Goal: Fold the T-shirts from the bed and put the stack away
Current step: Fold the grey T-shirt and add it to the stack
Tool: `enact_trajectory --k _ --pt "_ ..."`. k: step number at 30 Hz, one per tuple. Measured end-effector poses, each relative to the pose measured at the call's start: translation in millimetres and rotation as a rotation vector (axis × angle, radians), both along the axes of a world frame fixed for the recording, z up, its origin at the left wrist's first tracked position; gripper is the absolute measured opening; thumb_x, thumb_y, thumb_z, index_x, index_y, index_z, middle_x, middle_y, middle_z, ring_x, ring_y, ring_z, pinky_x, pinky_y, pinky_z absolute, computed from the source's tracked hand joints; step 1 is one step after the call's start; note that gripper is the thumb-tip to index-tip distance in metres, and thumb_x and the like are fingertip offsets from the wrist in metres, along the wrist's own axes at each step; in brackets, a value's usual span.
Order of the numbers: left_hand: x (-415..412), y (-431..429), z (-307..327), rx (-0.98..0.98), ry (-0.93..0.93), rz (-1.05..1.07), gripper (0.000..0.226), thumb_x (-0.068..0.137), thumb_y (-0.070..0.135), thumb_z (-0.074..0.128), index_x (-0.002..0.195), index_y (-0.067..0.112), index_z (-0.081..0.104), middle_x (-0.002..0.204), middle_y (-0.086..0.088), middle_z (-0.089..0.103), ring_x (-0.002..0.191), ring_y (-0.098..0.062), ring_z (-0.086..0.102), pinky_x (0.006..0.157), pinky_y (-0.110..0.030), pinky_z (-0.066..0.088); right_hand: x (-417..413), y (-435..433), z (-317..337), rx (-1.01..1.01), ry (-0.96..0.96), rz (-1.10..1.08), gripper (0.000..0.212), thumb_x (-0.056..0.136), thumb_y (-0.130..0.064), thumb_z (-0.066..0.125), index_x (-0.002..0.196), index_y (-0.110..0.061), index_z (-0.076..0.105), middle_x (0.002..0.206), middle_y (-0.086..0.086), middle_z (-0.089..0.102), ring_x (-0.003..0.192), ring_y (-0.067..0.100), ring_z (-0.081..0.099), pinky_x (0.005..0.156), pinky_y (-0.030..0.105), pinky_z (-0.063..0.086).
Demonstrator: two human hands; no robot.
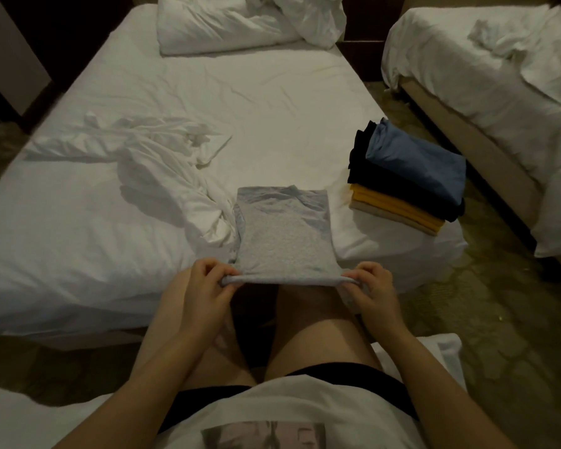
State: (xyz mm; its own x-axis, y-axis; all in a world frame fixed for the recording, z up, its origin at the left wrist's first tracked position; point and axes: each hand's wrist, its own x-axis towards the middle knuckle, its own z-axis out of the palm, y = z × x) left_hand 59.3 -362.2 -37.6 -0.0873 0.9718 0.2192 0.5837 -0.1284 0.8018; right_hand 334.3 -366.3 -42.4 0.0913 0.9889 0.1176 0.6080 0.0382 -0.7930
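Both hands, left (208,283) and right (368,286), pinching soft grey T-shirt (284,234), narrow folded rectangle, rumpled white bed (240,102)

A bedroom: two white-sheeted beds (208,92) (499,76) side by side, rumpled duvet (240,24), patterned carpet (486,319).

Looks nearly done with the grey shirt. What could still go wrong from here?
1. The left hand and right hand pinch only the near corners of the grey T-shirt; its tucked sides might slip open as it is folded over.
2. The crumpled white garment lies against its left edge and could get dragged along.
3. The folded stack sits at a corner of the bed, so adding a shirt might tip it off.
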Motion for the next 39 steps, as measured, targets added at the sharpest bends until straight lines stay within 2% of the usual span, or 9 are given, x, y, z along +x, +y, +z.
enact_trajectory --k 3,7,13,16,19,28,33,36,39 --pt "5.1 9.4 1.2 0.033 -0.034 -0.082 0.003 0.087 0.028 0.054 0.09 0.028 0.054 0.11 0.001 0.053 0.096 -0.015 0.054 0.089 -0.013 0.04 -6.4 9.2 2.3 -0.067 0.141 -0.017 0.017 0.081 -0.033 0.05 0.084 -0.02 0.061 0.104 -0.007 0.05 0.103 0.01 0.044 0.088 0.021 0.036" --pt "18.9 41.3 3.6 -0.011 -0.152 0.007 0.008 0.089 0.04 0.044 0.091 0.043 0.051 0.089 0.003 0.061 0.08 -0.019 0.06 0.068 -0.039 0.051 -23.7 43.2 10.9 -0.043 0.341 -0.084 0.02 0.097 -0.015 0.048 0.08 -0.025 0.053 0.08 -0.004 0.052 0.069 -0.002 0.049 0.061 0.014 0.04" --pt "42.8 132.7 10.8 -0.015 -0.175 0.2 0.007 0.099 0.021 0.042 0.096 0.017 0.047 0.084 0.002 0.053 0.071 -0.007 0.048 0.061 -0.009 0.035 -38.6 133.5 5.3 -0.002 0.246 -0.279 0.015 0.099 -0.028 0.041 0.091 -0.018 0.05 0.078 -0.01 0.05 0.07 -0.001 0.047 0.059 0.011 0.036" --pt "47.6 181.4 -2.7 -0.05 -0.112 0.261 0.014 0.1 0.02 0.04 0.098 0.01 0.049 0.077 0.004 0.051 0.064 -0.005 0.044 0.055 -0.012 0.031 -42.4 182.4 -7.9 -0.017 0.154 -0.329 0.019 0.1 -0.03 0.041 0.092 -0.015 0.052 0.078 -0.005 0.051 0.069 0.011 0.048 0.055 0.017 0.033" --pt "45.8 224.1 -29.6 -0.137 -0.012 0.299 0.018 0.099 0.023 0.041 0.099 0.007 0.05 0.081 -0.008 0.057 0.069 -0.021 0.047 0.058 -0.027 0.026 -42.1 223.8 -33.0 -0.099 0.015 -0.349 0.025 0.099 -0.032 0.041 0.098 -0.012 0.055 0.083 0.002 0.054 0.072 0.018 0.046 0.058 0.03 0.028" --pt "51.3 275.0 -76.3 -0.272 0.165 0.334 0.024 0.097 0.031 0.043 0.106 0.01 0.051 0.095 -0.016 0.065 0.085 -0.035 0.057 0.061 -0.031 0.028 -44.2 265.3 -82.1 -0.275 -0.333 -0.414 0.029 0.099 -0.039 0.035 0.1 -0.015 0.052 0.095 0.011 0.061 0.084 0.034 0.055 0.06 0.032 0.027" --pt "48.5 267.3 -61.8 -0.294 0.076 0.342 0.033 0.095 0.034 0.047 0.117 0.009 0.045 0.107 -0.015 0.06 0.094 -0.032 0.056 0.068 -0.03 0.035 -43.4 260.7 -68.4 -0.307 -0.27 -0.416 0.031 0.097 -0.04 0.039 0.111 -0.016 0.051 0.114 0.012 0.056 0.098 0.034 0.054 0.069 0.034 0.037" --pt "41.7 251.3 -51.8 -0.337 0.111 0.343 0.054 0.089 0.042 0.054 0.128 0.007 0.039 0.119 -0.019 0.053 0.108 -0.035 0.051 0.086 -0.036 0.041 -48.9 246.7 -54.8 -0.367 -0.201 -0.432 0.053 0.093 -0.046 0.045 0.133 -0.012 0.039 0.133 0.017 0.044 0.118 0.036 0.045 0.093 0.04 0.038" --pt "38.5 235.6 -41.8 -0.483 0.183 0.272 0.074 0.084 0.052 0.056 0.137 0.008 0.028 0.127 -0.023 0.05 0.116 -0.038 0.048 0.096 -0.04 0.039 -48.8 231.7 -42.2 -0.539 -0.087 -0.381 0.071 0.088 -0.058 0.046 0.136 -0.007 0.035 0.134 0.018 0.048 0.119 0.037 0.047 0.091 0.039 0.04"
